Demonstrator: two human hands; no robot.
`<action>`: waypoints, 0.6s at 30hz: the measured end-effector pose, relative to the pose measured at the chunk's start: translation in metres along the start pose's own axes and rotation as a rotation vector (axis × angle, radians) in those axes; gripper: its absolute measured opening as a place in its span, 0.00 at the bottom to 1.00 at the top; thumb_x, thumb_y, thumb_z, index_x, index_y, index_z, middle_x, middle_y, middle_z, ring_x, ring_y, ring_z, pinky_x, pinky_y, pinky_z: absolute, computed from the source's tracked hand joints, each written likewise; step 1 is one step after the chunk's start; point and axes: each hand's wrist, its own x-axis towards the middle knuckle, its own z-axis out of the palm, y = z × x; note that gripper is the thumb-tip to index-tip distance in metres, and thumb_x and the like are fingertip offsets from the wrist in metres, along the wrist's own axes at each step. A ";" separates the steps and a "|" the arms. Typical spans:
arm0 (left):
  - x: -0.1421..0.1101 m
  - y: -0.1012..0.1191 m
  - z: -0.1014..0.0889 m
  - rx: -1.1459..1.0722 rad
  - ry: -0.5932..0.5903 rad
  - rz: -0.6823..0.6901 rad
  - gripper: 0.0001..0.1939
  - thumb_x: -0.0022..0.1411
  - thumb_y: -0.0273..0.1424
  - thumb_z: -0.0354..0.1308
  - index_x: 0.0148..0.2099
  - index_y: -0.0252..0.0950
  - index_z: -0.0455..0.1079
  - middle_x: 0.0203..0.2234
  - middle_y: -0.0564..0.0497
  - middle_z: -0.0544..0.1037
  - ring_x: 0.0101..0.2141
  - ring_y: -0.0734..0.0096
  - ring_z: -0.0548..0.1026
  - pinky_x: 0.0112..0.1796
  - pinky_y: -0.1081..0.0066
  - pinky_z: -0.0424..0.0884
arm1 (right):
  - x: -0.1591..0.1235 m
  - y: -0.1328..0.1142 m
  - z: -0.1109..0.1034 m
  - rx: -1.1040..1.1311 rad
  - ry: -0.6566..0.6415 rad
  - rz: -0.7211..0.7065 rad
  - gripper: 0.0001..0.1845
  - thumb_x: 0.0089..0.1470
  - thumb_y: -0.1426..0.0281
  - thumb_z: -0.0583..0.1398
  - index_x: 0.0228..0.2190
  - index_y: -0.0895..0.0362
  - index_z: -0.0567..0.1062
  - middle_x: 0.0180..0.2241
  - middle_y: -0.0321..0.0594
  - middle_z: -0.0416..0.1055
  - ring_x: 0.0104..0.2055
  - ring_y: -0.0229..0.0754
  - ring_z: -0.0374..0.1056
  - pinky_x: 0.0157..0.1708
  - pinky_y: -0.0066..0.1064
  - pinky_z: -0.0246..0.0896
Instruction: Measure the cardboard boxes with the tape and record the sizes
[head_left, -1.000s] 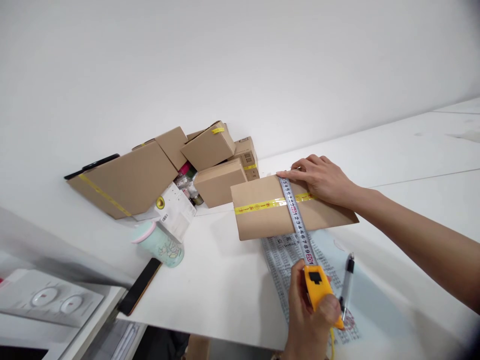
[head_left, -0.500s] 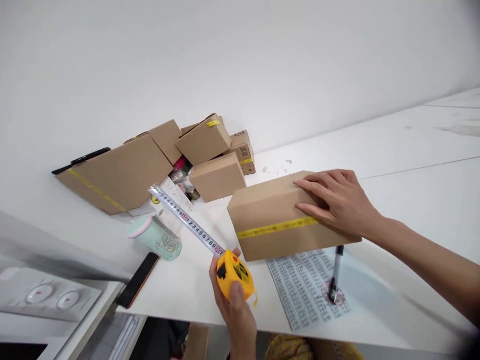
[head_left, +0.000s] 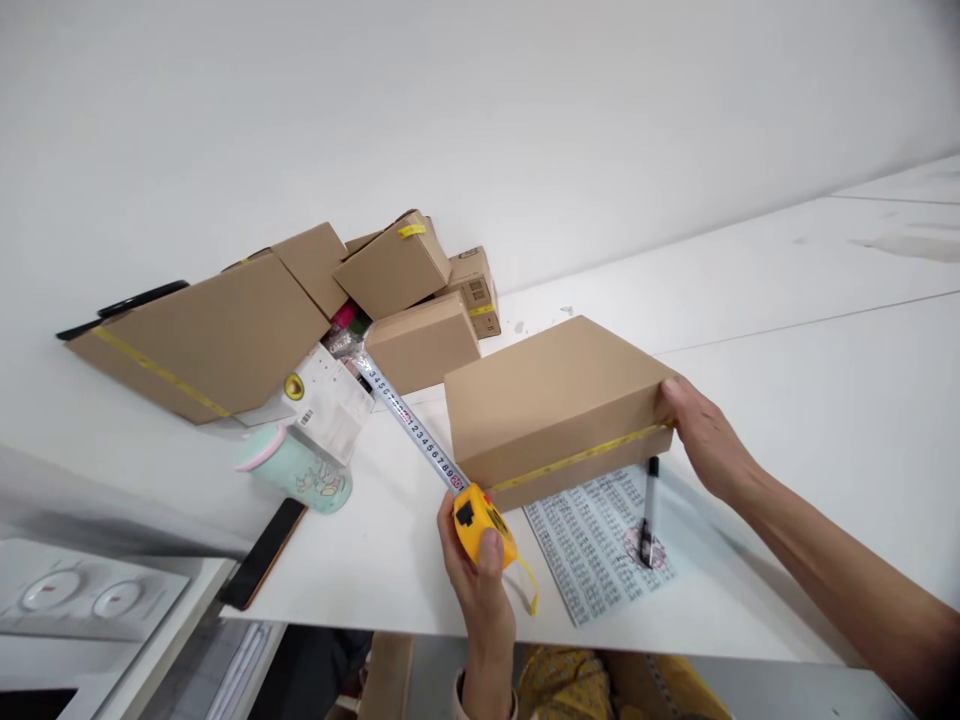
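Note:
My left hand [head_left: 480, 590] is closed round a yellow tape measure [head_left: 478, 515]. Its metal blade [head_left: 420, 432] runs out up and to the left, beside the near left corner of a brown cardboard box [head_left: 547, 400]. That box has a yellow tape strip along its near side. My right hand [head_left: 709, 440] grips the box's right end, thumb at the top corner; the other fingers are mostly hidden. Below the box lies a printed sheet [head_left: 585, 550] of small figures, with a black pen [head_left: 651, 515] on it.
More cardboard boxes [head_left: 424, 345] are piled against the wall at the back left. A mint tumbler [head_left: 300, 478] with a pink lid and a dark phone-like slab [head_left: 264, 555] stand left, near the edge of the white table [head_left: 360, 590]. A white carton [head_left: 330, 410] lies behind the tumbler.
My right hand has moved from the box's top to its right end. The box has turned and tilted, showing more of its top. The tape measure has come up against its near left corner.

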 end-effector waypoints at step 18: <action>-0.067 0.040 -0.008 0.474 -0.432 -0.009 0.41 0.38 0.25 0.71 0.59 0.44 0.75 0.52 0.40 0.78 0.48 0.44 0.76 0.46 0.59 0.76 | -0.001 -0.073 -0.028 0.547 0.157 0.104 0.29 0.64 0.47 0.45 0.56 0.46 0.70 0.34 0.47 0.77 0.26 0.51 0.67 0.27 0.47 0.63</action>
